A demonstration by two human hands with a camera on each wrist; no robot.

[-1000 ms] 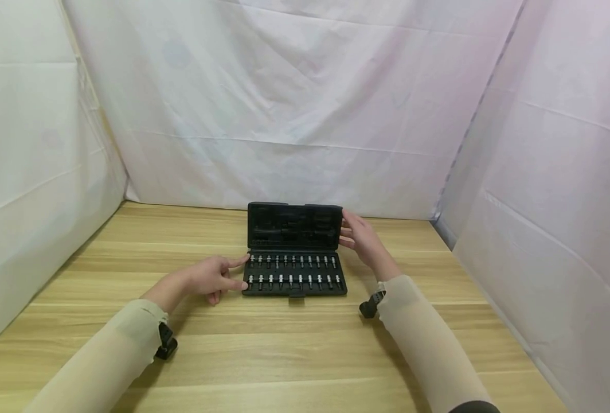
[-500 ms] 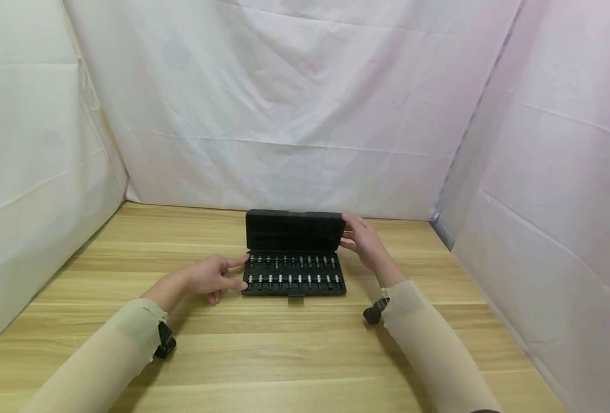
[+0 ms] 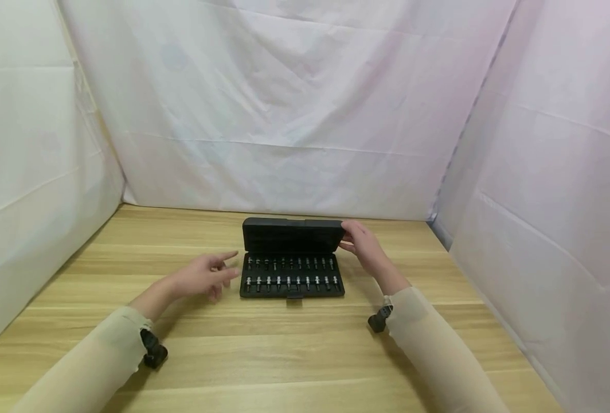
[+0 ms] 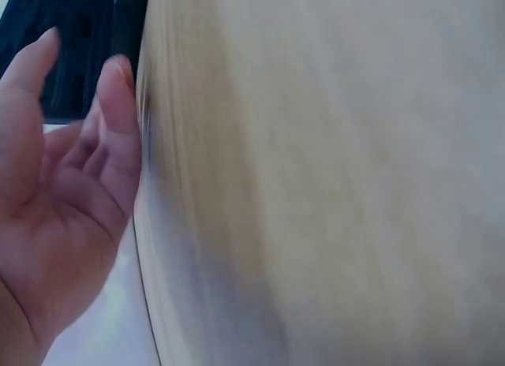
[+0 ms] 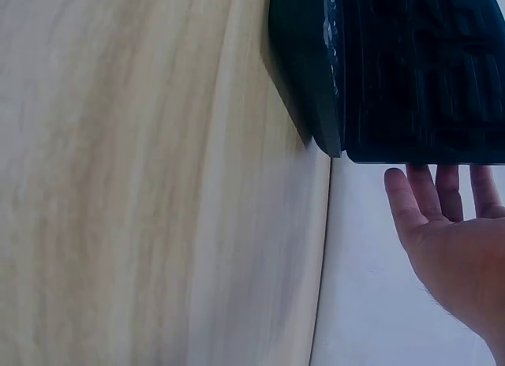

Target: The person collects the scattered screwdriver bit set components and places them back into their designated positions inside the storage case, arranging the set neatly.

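A black socket case [image 3: 292, 291] lies on the wooden table with its hinged lid [image 3: 292, 236] tilted up, leaning forward over the tray. Two rows of silver bit sockets [image 3: 288, 281] fill the tray. My left hand [image 3: 202, 278] hovers just off the case's left side, thumb and index finger extended, holding nothing. At the lid's right edge is my right hand [image 3: 366, 246], its fingers touching the upper corner. In the right wrist view, extended fingers [image 5: 402, 196] reach behind the lid's moulded inner face [image 5: 434, 82], their tips hidden there.
The wooden table [image 3: 264, 355] stretches in front of the case. White cloth [image 3: 284, 115] hangs behind it and on both sides. A small black camera is strapped to each wrist, over pale sleeves [image 3: 434, 338].
The lid has tilted forward and down, with my right hand following it. My left hand has left the case's left edge and drawn back to the left.
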